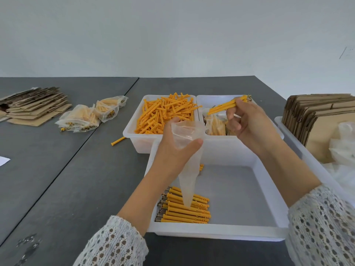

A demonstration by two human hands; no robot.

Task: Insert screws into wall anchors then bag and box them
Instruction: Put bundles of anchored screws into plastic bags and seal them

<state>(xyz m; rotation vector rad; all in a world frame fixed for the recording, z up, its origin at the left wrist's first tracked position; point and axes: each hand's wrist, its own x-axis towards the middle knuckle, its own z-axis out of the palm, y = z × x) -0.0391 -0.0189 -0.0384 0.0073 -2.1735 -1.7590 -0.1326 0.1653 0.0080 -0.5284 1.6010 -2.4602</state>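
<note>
honestly, the loaded anchors are lying in the near tray under the bag's tip. my left hand is pinching the clear bag near its mouth, and it's sagging half closed. my right hand is gripping a small bundle of anchors beyond, so they're risking snagging the film and spilling.

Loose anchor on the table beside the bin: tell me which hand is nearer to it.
Left. The left hand, holding the bag, is just right of the loose anchor; the right hand, gripping assembled anchors, is farther right, over the bins.
</note>
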